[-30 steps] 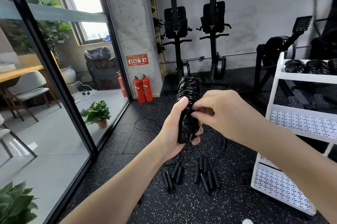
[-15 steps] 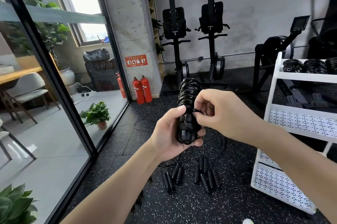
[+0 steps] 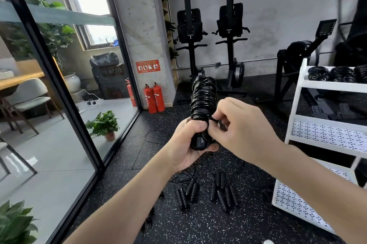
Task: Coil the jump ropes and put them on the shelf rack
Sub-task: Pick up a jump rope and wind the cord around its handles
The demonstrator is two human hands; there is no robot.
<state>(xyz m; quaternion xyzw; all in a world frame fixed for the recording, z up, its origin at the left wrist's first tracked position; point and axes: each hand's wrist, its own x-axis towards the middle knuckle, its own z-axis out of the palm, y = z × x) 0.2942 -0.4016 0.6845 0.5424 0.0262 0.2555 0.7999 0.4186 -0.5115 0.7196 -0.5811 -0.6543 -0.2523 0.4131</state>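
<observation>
A coiled jump rope (image 3: pixel 203 102) is being held upright at chest height, handles together, by the left hand (image 3: pixel 186 144), whose fingers are being kept curled round the lower handle end. The loose rope end (image 3: pixel 215 120) is being pinched by the right hand (image 3: pixel 240 132) between thumb and fingers, just beside the lowest turn, apparently being tucked or looped to lock the coil. Risk: if the end is being released before it is secured under a turn, the stiff glossy cord is likely to spring loose and the wraps will unwind; a slackening left grip would let the turns slide off the top. Below on the rubber floor (image 3: pixel 198 228), more uncoiled ropes (image 3: pixel 208 192) are lying with cords tangled, so snagging underfoot is possible. To the right, the white shelf rack (image 3: pixel 325 134) is standing near, with finished coils (image 3: pixel 335 73) already being stored on its top shelf; a loosely wound coil may unravel there.
</observation>
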